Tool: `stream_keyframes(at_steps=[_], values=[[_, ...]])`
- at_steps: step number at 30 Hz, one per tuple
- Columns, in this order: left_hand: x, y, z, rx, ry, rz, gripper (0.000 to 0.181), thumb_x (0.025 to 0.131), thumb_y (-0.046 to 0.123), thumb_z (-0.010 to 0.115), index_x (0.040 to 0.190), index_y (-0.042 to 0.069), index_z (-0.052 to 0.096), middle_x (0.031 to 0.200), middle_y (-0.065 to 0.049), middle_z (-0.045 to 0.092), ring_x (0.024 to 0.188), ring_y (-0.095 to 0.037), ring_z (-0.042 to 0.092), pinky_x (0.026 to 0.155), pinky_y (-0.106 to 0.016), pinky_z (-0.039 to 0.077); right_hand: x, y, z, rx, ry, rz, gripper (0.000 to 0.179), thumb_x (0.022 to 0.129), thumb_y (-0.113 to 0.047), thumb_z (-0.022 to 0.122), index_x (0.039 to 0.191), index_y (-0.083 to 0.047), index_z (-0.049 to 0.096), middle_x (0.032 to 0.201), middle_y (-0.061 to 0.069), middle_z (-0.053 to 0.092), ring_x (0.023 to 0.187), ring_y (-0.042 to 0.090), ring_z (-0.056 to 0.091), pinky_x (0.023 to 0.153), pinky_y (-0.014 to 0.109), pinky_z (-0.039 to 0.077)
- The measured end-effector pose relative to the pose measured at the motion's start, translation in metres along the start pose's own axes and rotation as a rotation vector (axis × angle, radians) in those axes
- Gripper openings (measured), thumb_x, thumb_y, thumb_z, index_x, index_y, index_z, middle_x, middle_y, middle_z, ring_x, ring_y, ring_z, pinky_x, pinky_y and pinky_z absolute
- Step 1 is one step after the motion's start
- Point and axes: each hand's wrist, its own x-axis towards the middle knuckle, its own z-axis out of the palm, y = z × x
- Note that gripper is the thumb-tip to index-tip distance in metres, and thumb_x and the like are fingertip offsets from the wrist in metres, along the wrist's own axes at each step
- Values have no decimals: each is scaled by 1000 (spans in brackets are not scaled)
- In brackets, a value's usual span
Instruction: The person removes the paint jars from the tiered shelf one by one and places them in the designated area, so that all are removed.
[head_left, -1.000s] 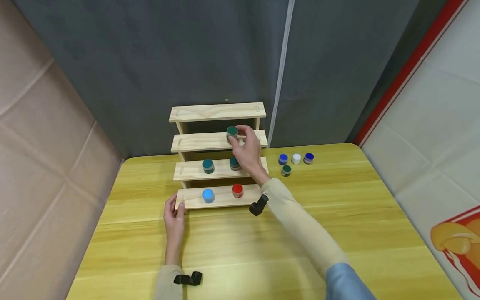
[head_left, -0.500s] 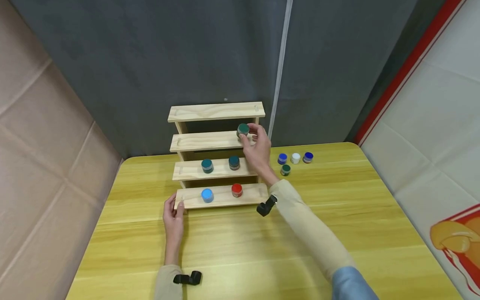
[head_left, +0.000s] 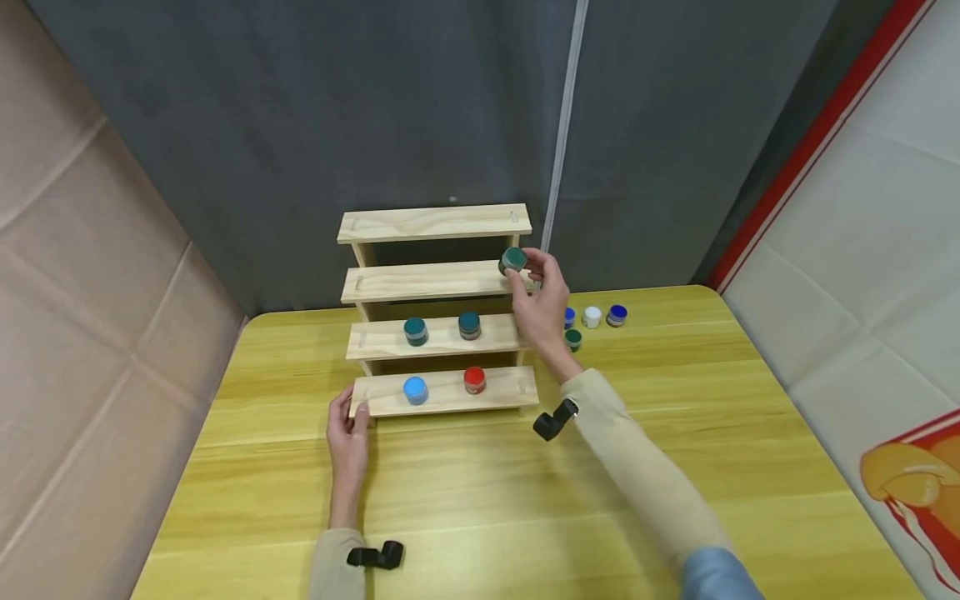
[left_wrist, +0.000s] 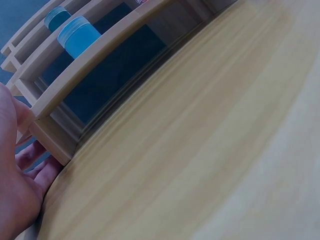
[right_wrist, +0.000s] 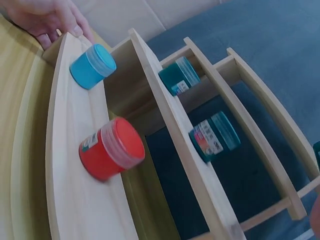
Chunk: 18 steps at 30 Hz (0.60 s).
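A stepped wooden rack [head_left: 405, 285] stands at the back of the table. My left hand [head_left: 347, 446] grips the left end of its lowest step, thumb on top. My right hand [head_left: 543, 310] pinches a dark green-lidded paint jar [head_left: 513, 260] at the right end of the second step from the top; whether the jar touches the wood I cannot tell. On the lowest step sit a light blue jar [head_left: 416, 390] and a red jar [right_wrist: 112, 150]. One step higher are a teal jar [head_left: 416, 331] and a darker teal jar [right_wrist: 215, 136].
Right of the rack, on the table [head_left: 675, 400], stand a white jar [head_left: 592, 317], a dark blue jar [head_left: 617, 315], a green jar [head_left: 573, 340] and a blue jar [head_left: 569, 317], the last partly behind my right hand. A grey curtain [head_left: 420, 108] hangs behind the rack.
My right hand has moved rightward along the second step from the top with the green jar, uncovering the darker teal jar below. My left hand keeps its place on the rack.
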Motion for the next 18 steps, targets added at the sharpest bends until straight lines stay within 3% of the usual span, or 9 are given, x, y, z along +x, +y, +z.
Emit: stream_keyframes(at_steps=[1,8,18], values=[[-1,5,1,-2,-1,3,42,104,5,51,145,-3,47,144,-25,55,82,-9,57,70,-16,49,0,1,-2,9,9,2,35,94,-9,71,126,2,61,116,19,67,110,31,62,98,45,49],[0,0,0,1,-20,-17,43,104,7,51,147,1,46,145,-23,55,82,-10,57,69,-16,50,-8,-32,-22,25,53,77,35,94,4,66,126,15,56,119,31,62,113,42,58,101,49,45],[0,1,0,-3,-9,-31,43,103,1,50,146,-5,44,146,-27,52,86,-5,57,71,-16,50,-10,-23,-44,-1,93,93,35,94,4,66,126,15,56,119,32,61,112,42,57,101,56,44]])
